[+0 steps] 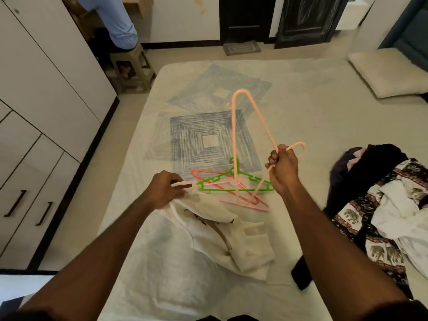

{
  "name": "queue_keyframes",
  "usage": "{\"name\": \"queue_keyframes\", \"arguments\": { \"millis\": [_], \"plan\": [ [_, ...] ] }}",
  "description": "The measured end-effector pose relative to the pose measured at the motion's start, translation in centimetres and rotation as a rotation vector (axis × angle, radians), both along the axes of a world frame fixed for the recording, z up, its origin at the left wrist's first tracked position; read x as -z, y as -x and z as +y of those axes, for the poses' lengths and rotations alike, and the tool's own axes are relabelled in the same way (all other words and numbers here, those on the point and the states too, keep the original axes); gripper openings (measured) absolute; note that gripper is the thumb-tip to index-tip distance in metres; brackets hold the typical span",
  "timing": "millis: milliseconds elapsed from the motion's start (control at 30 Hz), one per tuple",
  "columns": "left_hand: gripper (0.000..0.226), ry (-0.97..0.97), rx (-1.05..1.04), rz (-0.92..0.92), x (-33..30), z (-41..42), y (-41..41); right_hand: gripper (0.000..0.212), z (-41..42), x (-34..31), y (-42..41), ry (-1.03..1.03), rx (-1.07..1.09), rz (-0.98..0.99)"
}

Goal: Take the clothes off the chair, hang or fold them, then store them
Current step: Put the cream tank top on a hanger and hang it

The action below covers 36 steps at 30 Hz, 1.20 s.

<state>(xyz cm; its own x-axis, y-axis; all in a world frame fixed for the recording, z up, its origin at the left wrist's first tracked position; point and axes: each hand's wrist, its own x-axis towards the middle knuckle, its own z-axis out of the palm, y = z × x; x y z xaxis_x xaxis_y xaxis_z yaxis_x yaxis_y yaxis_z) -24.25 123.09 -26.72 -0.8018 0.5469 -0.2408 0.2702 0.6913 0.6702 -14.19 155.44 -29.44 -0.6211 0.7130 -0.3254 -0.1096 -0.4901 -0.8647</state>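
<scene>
1. Hangers: I count four. One peach hanger (235, 140) is up in my right hand (283, 169); three lie in a crossed pile on the bed (301, 107) at 12 o'clock from my hands: a green hanger (234, 181), a red hanger (208, 176) and a pink hanger (245, 206).
2. My right hand is curled round the peach hanger just below its hook, which sticks out at 2 o'clock. The frame is tilted, one shoulder pointing up and away, the other reaching down to the pile.
3. My left hand (165, 189) pinches the collar of the cream shirt (231, 235). The shirt lies crumpled on the bed between my forearms, its top edge beside the pile.
4. Clothes: one shirt in hand, and one heap (379, 209) at 3 o'clock. It mixes dark cloth, an elephant print and white cloth; I cannot count its pieces.
5. Around: a pillow (389, 72) at 1 o'clock, a wardrobe (46, 93) along 9 to 10 o'clock, a stool (133, 68) at 11 o'clock with a seated person (115, 22), and two dark doors (278, 19) at 12 o'clock.
6. The bed's left edge runs close to the wardrobe, leaving a narrow strip of floor. The far half of the bed lies bare beyond the pile.
</scene>
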Motion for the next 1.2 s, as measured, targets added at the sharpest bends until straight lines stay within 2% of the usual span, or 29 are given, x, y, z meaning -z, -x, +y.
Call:
{"name": "queue_keyframes", "arguments": {
  "millis": [133, 300, 500, 800, 1067, 1200],
  "plan": [
    [0.016, -0.087, 0.104, 0.101, -1.0, -0.3, -0.8, 0.027, -4.9, -0.6, 3.2, 0.283, 0.013, 0.217],
    [0.017, -0.141, 0.182, 0.167, -3.5, -1.0, -1.5, 0.024, -7.6, -3.8, 5.5, 0.408, -0.03, 0.373],
    [0.016, -0.178, 0.145, 0.202, -5.2, -2.6, -1.1, 0.024, -7.9, -7.1, 6.4, 0.399, -0.092, 0.45],
    [0.012, -0.28, 0.028, 0.172, -6.8, -5.2, -0.5, 0.023, -7.0, -5.9, 7.0, 0.446, -0.069, 0.524],
    [0.014, -0.292, 0.02, 0.23, -8.8, -5.2, -0.4, 0.023, -11.4, -8.0, 8.8, 0.337, -0.289, 0.513],
    [0.018, -0.365, -0.08, 0.285, -10.2, -5.3, -0.4, 0.023, -12.9, -7.9, 9.3, 0.273, -0.404, 0.459]
  ]
}}
